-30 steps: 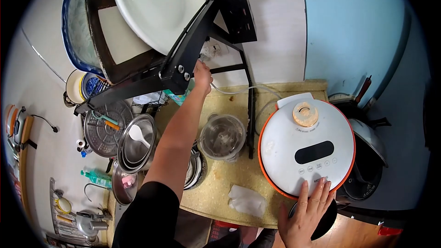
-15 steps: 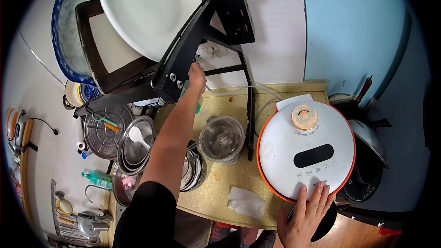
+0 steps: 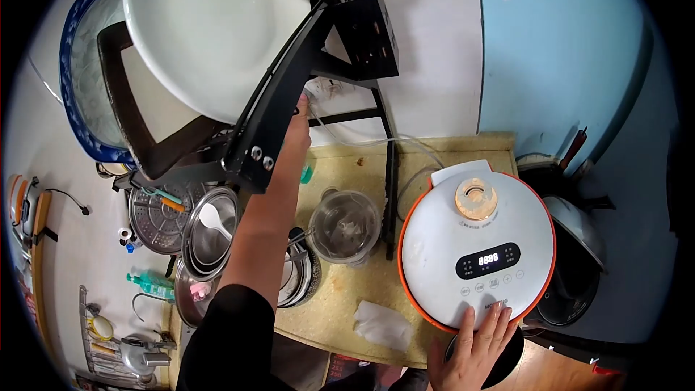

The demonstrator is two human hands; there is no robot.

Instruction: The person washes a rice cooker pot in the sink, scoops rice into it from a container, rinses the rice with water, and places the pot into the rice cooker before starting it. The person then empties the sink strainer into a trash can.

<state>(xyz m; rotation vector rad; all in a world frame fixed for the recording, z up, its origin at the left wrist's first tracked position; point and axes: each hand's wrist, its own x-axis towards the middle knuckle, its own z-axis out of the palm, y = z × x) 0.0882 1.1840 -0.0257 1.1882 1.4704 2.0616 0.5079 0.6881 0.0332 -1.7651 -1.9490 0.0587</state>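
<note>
A round white appliance (image 3: 434,253) with an orange rim stands on the counter, its display (image 3: 488,261) lit with digits. My right hand (image 3: 474,347) lies on its front edge, fingers spread. My left arm reaches under the black rack (image 3: 279,101) to the wall socket (image 3: 326,89). Of my left hand (image 3: 298,127), the part near the plug and the pale cord (image 3: 355,144) shows; the rack hides most of the fingers. The cord runs from there toward the appliance.
A clear plastic tub (image 3: 344,226), a white cloth (image 3: 384,325) and stacked metal bowls (image 3: 210,228) are on the counter. Above, the rack holds a large white dish (image 3: 210,29) and a blue-rimmed tray (image 3: 83,80). Dark pans (image 3: 572,282) stand at the right.
The appliance's display has gone from dark to lit. My left hand has moved slightly left and is now more hidden behind the rack. My right hand stays on the appliance.
</note>
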